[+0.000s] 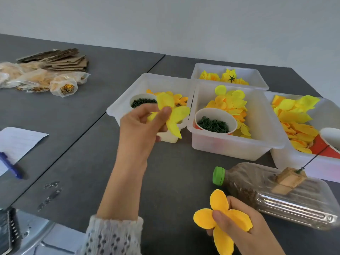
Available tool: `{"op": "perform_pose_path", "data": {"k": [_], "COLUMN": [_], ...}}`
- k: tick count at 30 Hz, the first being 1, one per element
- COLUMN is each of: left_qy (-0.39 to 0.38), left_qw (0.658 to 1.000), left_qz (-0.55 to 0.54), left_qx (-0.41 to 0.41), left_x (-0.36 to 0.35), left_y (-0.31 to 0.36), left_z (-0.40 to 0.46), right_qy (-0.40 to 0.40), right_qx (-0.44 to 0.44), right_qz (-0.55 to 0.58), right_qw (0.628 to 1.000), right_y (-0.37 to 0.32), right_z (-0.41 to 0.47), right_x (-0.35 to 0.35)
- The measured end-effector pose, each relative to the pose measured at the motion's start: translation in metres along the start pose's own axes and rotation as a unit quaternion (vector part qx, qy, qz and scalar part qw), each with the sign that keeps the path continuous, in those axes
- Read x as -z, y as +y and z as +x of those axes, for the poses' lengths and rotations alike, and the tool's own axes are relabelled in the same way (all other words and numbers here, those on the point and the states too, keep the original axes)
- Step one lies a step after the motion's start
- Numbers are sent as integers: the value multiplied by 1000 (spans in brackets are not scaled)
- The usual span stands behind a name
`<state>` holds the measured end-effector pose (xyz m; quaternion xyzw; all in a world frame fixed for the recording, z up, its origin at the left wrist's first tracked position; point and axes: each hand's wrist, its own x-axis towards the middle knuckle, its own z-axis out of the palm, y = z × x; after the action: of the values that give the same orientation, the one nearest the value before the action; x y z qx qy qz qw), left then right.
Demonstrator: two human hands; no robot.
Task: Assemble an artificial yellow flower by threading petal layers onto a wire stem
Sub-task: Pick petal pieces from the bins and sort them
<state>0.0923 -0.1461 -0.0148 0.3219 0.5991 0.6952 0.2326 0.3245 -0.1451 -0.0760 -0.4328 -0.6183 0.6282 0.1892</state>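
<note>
My left hand (141,124) is raised in front of the left white bin (127,97) and pinches a bright yellow petal layer (174,115) between thumb and fingers. Low at the front, my right hand (237,223) grips an orange-yellow petal layer (219,201) with several rounded petals, thumb pressed on its centre. A thin dark wire stem (314,159) stands tilted in a cork block (288,179) fixed on a plastic bottle (272,196) lying on its side.
Several white bins of yellow petals sit at the right: a middle bin (233,146), a far bin (257,72), a right bin (301,166). Cups of dark green pieces (215,124) sit inside. Cardboard and bagged parts (46,78) lie far left; paper with a pen (11,166) at the left edge.
</note>
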Motion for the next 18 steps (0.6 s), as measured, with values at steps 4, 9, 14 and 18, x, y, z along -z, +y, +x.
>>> {"op": "perform_pose_path", "data": {"k": [4,9,14,18], "left_qy": [47,-64,-116,-379], "left_qw": [983,836,899,864], "left_qz": [169,545,384,260], "left_qx": [-45,-3,-177,-205], "left_x": [-10,-27,-36,-27], "left_y": [-4,-23,-2,13], "left_z": [87,125,50,-44], "right_qy": [-6,29,61,57], "right_qx": [0,10,8,46], "right_qz": [-3,23,79,119], "right_qw": [1000,999,995,990], "right_y": [-3,-7,-9,-16], "right_z": [-3,-6,-4,0], "right_x": [1,0,-4,-8]}}
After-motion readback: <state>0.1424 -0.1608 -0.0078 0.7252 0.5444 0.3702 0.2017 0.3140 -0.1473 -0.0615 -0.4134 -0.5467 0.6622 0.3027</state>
